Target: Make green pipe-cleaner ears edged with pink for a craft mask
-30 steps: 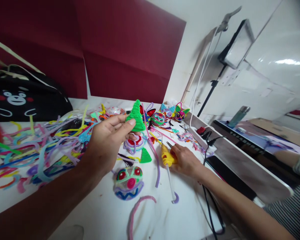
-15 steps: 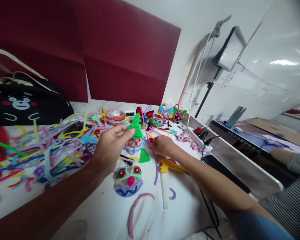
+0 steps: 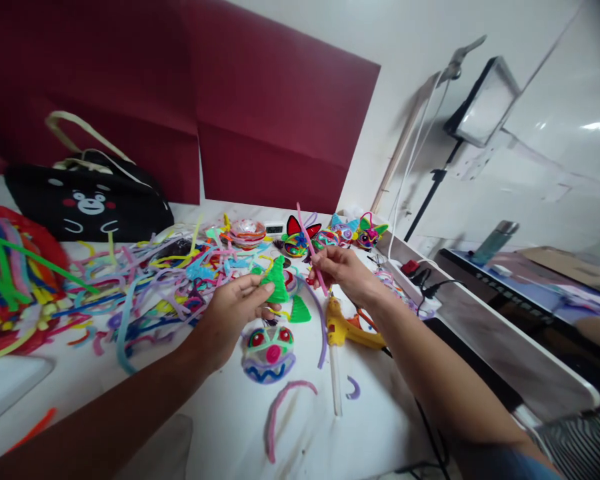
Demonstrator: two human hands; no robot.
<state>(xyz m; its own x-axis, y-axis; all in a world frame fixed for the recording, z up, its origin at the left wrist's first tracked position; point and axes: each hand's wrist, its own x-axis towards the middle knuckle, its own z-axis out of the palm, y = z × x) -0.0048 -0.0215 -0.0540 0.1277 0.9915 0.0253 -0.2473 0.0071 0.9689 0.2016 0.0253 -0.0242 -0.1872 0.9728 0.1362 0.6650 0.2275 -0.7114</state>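
My left hand pinches a green pipe-cleaner triangle between thumb and fingers above the table. To the right of it, my right hand is closed on a pink pipe cleaner, whose long end slants up to the left. A second green triangle lies just below, near a round face piece with red eyes, a pink nose and a blue zigzag mouth. The yellow hot glue gun rests under my right wrist with its clear glue stick toward me. A curved pink pipe cleaner lies in front.
Loose pipe cleaners spread across the left side, with a red holder of more beyond. At the back are a black bag, stacked plastic bowls and decorated faces. A power strip with cables lies right.
My right hand has risen from the table with the pink pipe cleaner between its fingers. The green triangle in my left hand sits lower and is turned slightly. The view has shifted left.
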